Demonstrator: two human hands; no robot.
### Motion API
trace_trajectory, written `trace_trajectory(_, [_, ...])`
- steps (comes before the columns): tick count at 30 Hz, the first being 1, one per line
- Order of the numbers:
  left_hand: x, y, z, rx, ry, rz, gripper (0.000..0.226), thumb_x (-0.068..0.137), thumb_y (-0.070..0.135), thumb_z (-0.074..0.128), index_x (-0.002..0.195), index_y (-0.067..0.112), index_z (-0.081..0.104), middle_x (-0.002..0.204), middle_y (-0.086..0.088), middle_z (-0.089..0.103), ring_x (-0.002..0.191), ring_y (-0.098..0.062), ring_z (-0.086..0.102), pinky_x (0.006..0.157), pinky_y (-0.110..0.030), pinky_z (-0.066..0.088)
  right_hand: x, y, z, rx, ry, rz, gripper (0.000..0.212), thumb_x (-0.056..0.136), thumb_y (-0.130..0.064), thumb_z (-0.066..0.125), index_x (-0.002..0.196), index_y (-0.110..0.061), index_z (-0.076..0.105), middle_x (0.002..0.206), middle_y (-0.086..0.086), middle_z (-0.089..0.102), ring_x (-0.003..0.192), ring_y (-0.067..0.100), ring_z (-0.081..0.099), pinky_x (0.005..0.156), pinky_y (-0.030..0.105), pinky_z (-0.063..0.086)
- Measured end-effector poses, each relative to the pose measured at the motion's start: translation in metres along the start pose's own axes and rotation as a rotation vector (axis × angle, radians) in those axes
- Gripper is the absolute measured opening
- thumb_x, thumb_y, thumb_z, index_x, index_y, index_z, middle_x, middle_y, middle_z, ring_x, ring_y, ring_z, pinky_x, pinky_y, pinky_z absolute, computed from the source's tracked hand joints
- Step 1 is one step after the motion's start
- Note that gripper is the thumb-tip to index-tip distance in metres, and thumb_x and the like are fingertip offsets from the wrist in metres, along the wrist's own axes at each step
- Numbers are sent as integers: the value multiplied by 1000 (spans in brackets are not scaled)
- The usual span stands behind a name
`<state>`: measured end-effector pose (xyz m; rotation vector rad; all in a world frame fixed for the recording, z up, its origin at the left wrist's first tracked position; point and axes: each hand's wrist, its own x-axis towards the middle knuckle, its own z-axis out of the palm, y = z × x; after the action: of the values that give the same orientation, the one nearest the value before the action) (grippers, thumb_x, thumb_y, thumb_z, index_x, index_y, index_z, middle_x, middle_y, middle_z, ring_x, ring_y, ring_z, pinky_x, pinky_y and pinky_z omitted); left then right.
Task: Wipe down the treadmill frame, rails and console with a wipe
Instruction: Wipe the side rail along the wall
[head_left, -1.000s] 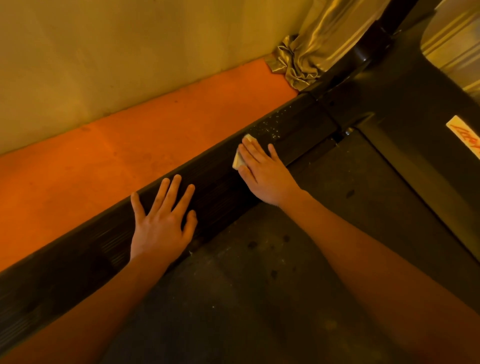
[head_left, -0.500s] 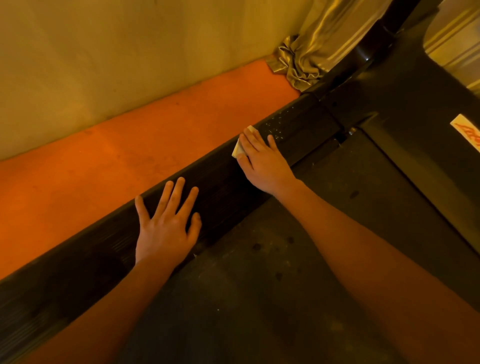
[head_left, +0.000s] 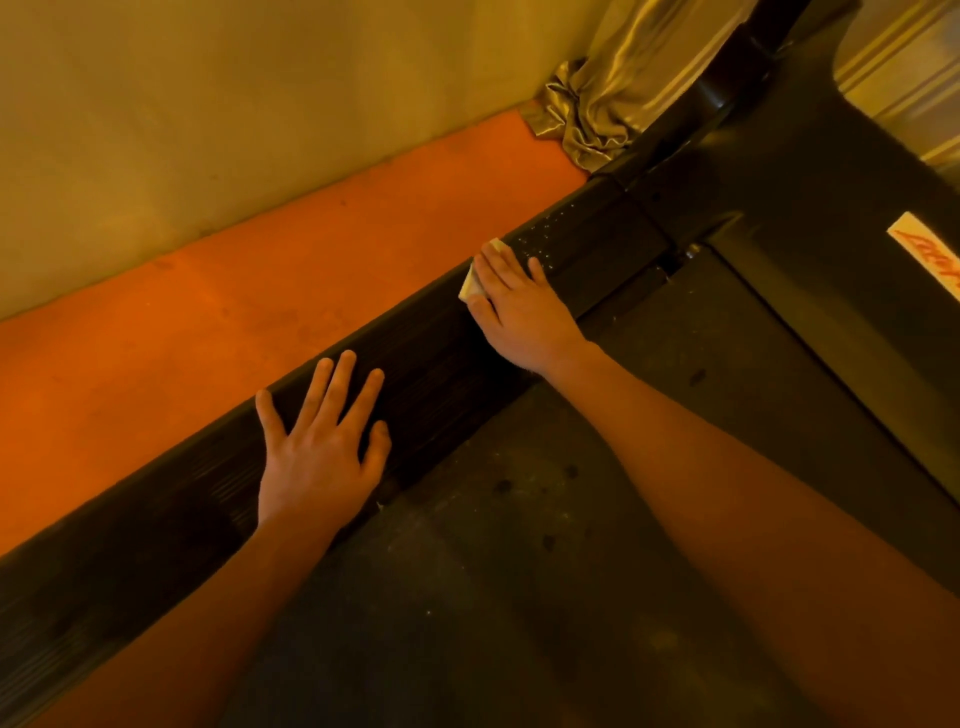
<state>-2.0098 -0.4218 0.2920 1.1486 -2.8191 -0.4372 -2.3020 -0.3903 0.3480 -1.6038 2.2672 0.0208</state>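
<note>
A pale wipe is pressed flat onto the ribbed side rail by the right hand, fingers held close together. The left hand is laid flat on the same rail nearer the person, fingers spread, beside the belt.

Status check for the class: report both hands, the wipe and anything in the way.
Left hand flat on side rail, empty. Right hand pressing wipe onto rail. Pale specks ahead, nothing blocking.

The right hand pushed the wipe farther up the rail.
</note>
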Motion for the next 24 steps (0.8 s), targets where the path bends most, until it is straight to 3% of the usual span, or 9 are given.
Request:
trace_trajectory(10, [-1, 1, -5, -52, -13, -2, 62, 102, 52, 23, 159, 29, 28, 169, -4, 15, 156, -19, 1, 119, -70, 0, -62, 17, 17, -1, -10, -7, 61, 111, -45, 17, 164, -17, 7, 172, -1, -4, 157, 14, -10, 124, 39, -11])
trace_trajectory(15, [9, 18, -18, -85, -3, -68, 55, 103, 45, 36, 153, 23, 43, 164, -7, 28, 155, -24, 16, 116, -75, 8, -63, 20, 14, 17, 2, -18, 59, 112, -43, 18, 164, -17, 8, 172, -1, -2, 157, 14, -9, 123, 39, -13])
trace_trajectory(17, [24, 35, -22, -94, -23, -132, 55, 105, 43, 40, 157, 28, 35, 166, -6, 21, 156, -24, 11, 114, -76, 5, -63, 23, 16, 17, 13, -31, 59, 112, -43, 18, 164, -18, 8, 172, -3, -3, 157, 13, -11, 123, 38, -14])
trace_trajectory(20, [45, 56, -15, -104, -29, -256, 58, 106, 49, 29, 161, 37, 17, 170, -2, 7, 157, -19, -5, 113, -75, -4, -62, 26, 15, 29, 16, -58, 58, 112, -43, 18, 164, -19, 9, 172, -5, -3, 156, 10, -12, 122, 36, -16])
trace_trajectory(24, [50, 66, -3, -92, 35, -322, 59, 105, 50, 21, 161, 37, 10, 170, -4, 4, 156, -20, -10, 117, -71, -7, -54, 34, 11, -6, 1, -119, 58, 111, -44, 18, 164, -19, 9, 171, -5, -4, 156, 9, -13, 121, 34, -18])
